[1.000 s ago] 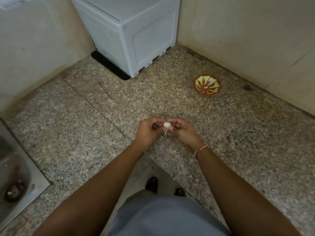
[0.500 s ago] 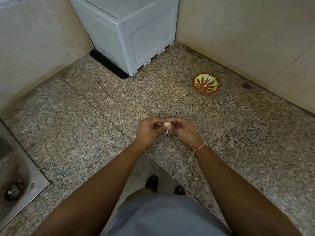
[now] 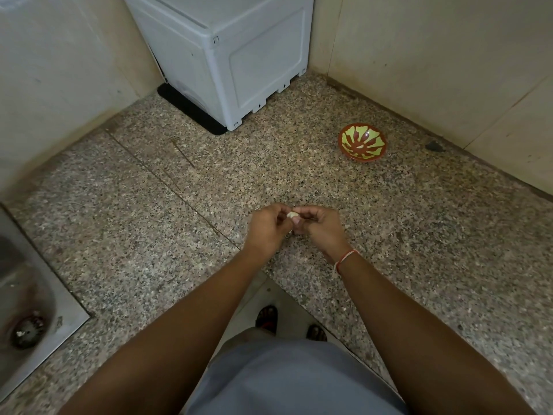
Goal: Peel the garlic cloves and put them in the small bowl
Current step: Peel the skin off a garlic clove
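Both hands meet over the speckled desk (image 3: 389, 235), centre of view. Left hand (image 3: 266, 230) and right hand (image 3: 321, 226) both have a pinch grip on one garlic clove (image 3: 292, 215), fingertips curled round it from either side. Small bowl (image 3: 362, 142), red with green pattern, sits far right on the desk, well apart from the hands; something pale lies inside. White appliance (image 3: 233, 55) far centre. Sink (image 3: 24, 295) near left.

The hands (image 3: 294, 224) hide most of the garlic clove (image 3: 292, 215); the sink (image 3: 45, 283) is cut off.
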